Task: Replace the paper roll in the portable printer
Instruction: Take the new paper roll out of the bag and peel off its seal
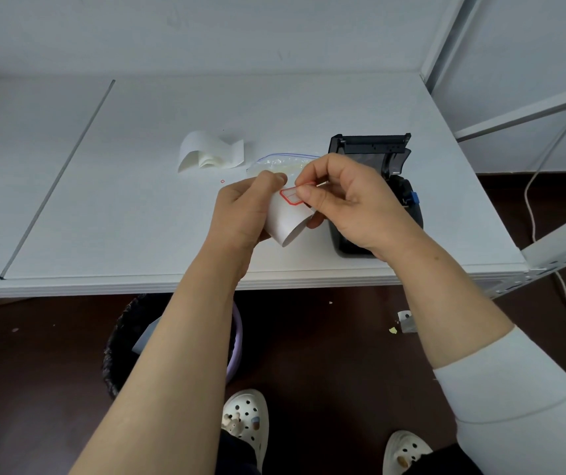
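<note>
Peeling the seal off a new paper roll above the worktop

The white paper roll (pixel 285 219) is sitting wrapped in the left hand (pixel 242 214), its red-bordered sticker (pixel 291 195) lifting at the top edge. The right hand (pixel 350 204) is pinching that sticker between thumb and forefinger. At three o'clock of the roll, the black portable printer (pixel 377 159) is standing open-lidded on the white worktop (pixel 137 207); loose paper (pixel 211 150) is curling at eleven o'clock.
</note>
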A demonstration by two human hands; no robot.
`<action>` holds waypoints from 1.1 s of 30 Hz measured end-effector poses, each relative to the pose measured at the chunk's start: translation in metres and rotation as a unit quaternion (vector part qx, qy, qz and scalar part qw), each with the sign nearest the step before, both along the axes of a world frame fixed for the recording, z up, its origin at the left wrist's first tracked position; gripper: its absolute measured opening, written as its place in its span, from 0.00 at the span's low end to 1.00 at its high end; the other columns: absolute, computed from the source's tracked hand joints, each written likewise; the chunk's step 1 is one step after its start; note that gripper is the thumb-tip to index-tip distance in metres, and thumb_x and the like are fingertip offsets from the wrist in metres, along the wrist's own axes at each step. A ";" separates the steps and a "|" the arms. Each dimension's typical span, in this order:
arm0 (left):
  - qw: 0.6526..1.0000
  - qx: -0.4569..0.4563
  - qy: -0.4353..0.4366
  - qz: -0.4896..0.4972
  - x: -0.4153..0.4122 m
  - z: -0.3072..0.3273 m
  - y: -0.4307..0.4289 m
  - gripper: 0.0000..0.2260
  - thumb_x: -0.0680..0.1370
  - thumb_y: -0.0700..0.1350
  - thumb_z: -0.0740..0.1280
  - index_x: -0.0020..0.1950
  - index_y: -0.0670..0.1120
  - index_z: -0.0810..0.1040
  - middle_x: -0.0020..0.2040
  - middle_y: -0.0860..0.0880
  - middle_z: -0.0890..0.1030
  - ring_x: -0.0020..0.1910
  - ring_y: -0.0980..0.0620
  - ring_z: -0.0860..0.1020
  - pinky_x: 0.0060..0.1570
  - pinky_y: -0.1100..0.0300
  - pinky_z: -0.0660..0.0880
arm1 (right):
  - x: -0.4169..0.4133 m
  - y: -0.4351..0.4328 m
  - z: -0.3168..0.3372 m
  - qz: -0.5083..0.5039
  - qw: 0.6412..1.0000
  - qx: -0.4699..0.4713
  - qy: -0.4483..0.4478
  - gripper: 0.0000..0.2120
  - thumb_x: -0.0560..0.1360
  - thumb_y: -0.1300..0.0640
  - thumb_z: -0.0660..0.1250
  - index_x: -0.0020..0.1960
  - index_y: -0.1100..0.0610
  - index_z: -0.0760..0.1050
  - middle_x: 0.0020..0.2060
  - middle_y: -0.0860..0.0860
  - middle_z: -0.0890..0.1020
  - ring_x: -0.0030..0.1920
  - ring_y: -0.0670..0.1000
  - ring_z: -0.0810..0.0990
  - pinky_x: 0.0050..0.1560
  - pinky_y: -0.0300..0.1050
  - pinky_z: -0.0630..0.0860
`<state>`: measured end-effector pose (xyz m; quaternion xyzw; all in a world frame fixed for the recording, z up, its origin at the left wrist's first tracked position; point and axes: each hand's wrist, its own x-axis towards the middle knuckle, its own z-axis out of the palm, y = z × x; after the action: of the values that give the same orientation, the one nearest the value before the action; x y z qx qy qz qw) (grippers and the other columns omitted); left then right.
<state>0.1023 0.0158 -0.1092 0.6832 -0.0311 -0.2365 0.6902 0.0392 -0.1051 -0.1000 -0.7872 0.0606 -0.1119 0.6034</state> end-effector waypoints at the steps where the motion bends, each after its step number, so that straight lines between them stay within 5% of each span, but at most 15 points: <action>1: 1.000 0.002 -0.001 0.001 0.000 0.000 0.000 0.13 0.74 0.45 0.63 0.50 0.38 0.81 0.44 0.42 0.81 0.40 0.46 0.78 0.41 0.53 0.76 | 0.000 0.000 0.000 0.000 1.000 -0.001 -0.002 0.10 0.75 0.64 0.64 0.41 0.49 0.73 0.42 0.51 0.81 0.42 0.53 0.79 0.36 0.40 0.80; 9: 1.000 0.013 -0.002 0.015 0.000 0.001 -0.001 0.11 0.74 0.45 0.64 0.47 0.39 0.81 0.41 0.43 0.80 0.39 0.46 0.77 0.41 0.53 0.76 | 0.000 0.001 0.000 -0.002 1.000 -0.006 -0.013 0.11 0.76 0.63 0.64 0.40 0.48 0.72 0.42 0.52 0.79 0.30 0.41 0.77 0.32 0.32 0.74; 19: 1.000 0.016 -0.002 0.011 0.001 0.000 0.000 0.08 0.74 0.44 0.63 0.42 0.42 0.79 0.35 0.46 0.79 0.31 0.50 0.77 0.31 0.61 0.76 | 0.001 0.002 -0.003 -0.005 1.000 -0.005 -0.009 0.07 0.76 0.62 0.63 0.42 0.51 0.71 0.39 0.46 0.80 0.30 0.40 0.77 0.32 0.32 0.74; 33: 1.000 0.014 0.002 0.015 0.003 -0.004 0.000 0.08 0.74 0.44 0.62 0.42 0.42 0.78 0.36 0.45 0.78 0.32 0.49 0.76 0.31 0.62 0.75 | 0.005 0.003 -0.012 -0.002 1.000 -0.011 -0.016 0.07 0.78 0.64 0.59 0.45 0.54 0.69 0.39 0.42 0.81 0.36 0.40 0.77 0.35 0.34 0.75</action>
<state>0.1057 0.0163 -0.1129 0.6930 -0.0161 -0.2284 0.6837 0.0439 -0.1018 -0.1123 -0.7920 0.0509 -0.1263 0.5951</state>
